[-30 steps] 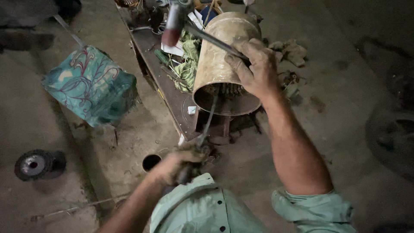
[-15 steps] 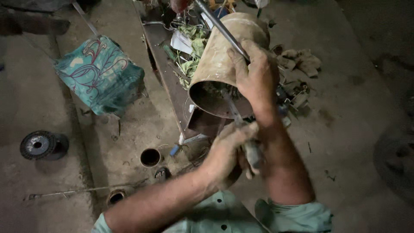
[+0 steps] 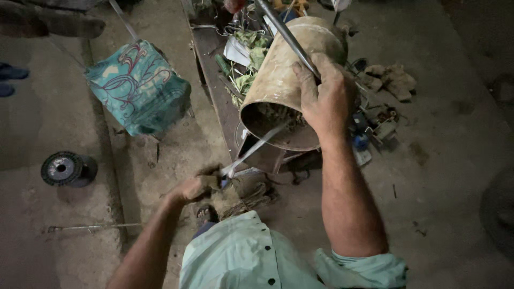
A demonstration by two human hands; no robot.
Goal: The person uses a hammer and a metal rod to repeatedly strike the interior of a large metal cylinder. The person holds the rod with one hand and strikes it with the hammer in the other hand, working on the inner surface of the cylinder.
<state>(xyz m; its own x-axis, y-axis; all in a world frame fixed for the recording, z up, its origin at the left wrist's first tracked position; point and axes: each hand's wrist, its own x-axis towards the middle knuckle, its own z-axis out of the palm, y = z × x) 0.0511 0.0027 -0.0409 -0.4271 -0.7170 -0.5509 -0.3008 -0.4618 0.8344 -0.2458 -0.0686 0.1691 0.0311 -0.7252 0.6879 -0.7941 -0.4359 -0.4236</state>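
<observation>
Head view, looking straight down: the right hand [image 3: 324, 99] is clamped over the top of a dull tan metal cylinder [image 3: 284, 80], a motor-like housing lying tilted with its open mouth toward the person, and the fingers are also closed round a long grey steel rod [image 3: 284, 35] that runs up and away across the cylinder's back. Below the cylinder's mouth, the left hand [image 3: 195, 187] is fisted on the handle of a slim bright metal tool [image 3: 254, 150], whose blade slants up into the opening, tip in among the dark windings at the lower rim (exact contact is too murky to call).

By the look of it, this is the prying or scraping stage: one hand steadies the shell, the other works the insides. A next move would call for a firm hold on the cylinder and a controlled push or lever at the rim, so the blade doesn't skid out.

Left of the cylinder sits a teal patterned cloth bag [image 3: 139, 88]; further left and lower, a dark round wire spool [image 3: 67, 168]. Right of the cylinder, a heap of small parts and rags [image 3: 383, 104] on the concrete floor [image 3: 455, 176].
</observation>
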